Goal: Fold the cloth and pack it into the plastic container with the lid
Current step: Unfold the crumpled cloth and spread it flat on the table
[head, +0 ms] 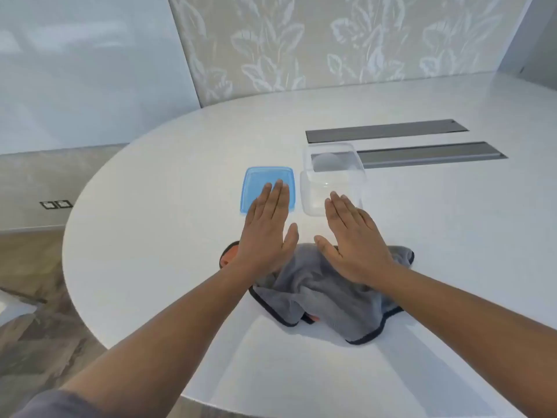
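White round table (156, 236) against a leaf-patterned wall panel (331, 40), wood-look floor (36, 312) off the table's left edge. I take the cloth as my landmark.

Grey cloth (325, 294) lies crumpled on the table at the near middle, dark-bound hem, orange underside peeking out at its left end and under its front fold. Looks like soft terry or microfibre to me: light, limp, no stiffness, will sag and bunch when lifted, not slippery, nothing fragile. I judge the best hold is a pinch on the bound hem at two corners, the front-right corner and the left end where the orange shows, so it can be shaken flat before folding. Grabbing the bunched middle would only drag the heap.

Clear plastic container (331, 182) stands open beyond the cloth, slightly right; something pale and rounded shows at its far side, I cannot tell what. Blue lid (265, 179) lies flat beyond the cloth to the left, just beside the container, not touching as far as I can see. Two dark slot panels (422, 144) sit further beyond, right of the container.

Left hand (266, 230) is flat, fingers straight and together, thumb out, palm down, hovering above the cloth's far-left edge with fingertips over the lid. Right hand (355, 239) is the same: flat, fingers straight, above the cloth's far-right part, tips reaching toward the container. Neither holds anything; contact with the cloth I cannot tell. Both forearms are bare and come in from the near edge. Folding not yet begun, I judge.
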Tool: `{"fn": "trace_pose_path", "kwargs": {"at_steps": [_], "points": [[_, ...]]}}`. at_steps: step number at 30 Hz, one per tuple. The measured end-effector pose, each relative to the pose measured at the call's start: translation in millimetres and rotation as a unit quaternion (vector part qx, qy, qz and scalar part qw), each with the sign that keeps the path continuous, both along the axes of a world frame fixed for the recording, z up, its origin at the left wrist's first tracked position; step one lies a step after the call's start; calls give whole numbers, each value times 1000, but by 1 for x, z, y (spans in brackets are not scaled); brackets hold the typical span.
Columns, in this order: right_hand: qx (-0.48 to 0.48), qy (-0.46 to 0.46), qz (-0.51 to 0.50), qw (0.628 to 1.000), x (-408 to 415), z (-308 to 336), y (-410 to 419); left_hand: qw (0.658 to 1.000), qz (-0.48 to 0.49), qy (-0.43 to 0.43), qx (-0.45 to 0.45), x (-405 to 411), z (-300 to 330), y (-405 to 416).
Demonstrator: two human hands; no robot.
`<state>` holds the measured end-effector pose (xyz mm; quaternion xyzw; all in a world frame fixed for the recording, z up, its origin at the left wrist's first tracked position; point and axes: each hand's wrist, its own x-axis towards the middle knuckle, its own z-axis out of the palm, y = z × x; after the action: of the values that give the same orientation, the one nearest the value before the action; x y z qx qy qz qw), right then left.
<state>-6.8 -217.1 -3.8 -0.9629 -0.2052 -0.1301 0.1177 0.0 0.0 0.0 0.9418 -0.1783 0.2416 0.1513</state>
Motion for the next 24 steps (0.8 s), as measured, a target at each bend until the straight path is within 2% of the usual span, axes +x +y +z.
{"fn": "trace_pose_path", "kwargs": {"at_steps": [5, 14, 21, 24], "points": [[-32, 53, 8, 998, -18, -31, -14, 994, -21, 110, -15, -13, -32, 9], [-22, 73, 6, 997, -32, -49, -21, 987, -19, 158, -38, -28, -47, 13], [29, 86, -4, 996, -31, -49, -22, 984, -17, 172, -35, -28, -54, 15], [75, 58, -6, 995, -34, -50, -24, 983, -19, 170, -61, -29, -55, 16]]}}
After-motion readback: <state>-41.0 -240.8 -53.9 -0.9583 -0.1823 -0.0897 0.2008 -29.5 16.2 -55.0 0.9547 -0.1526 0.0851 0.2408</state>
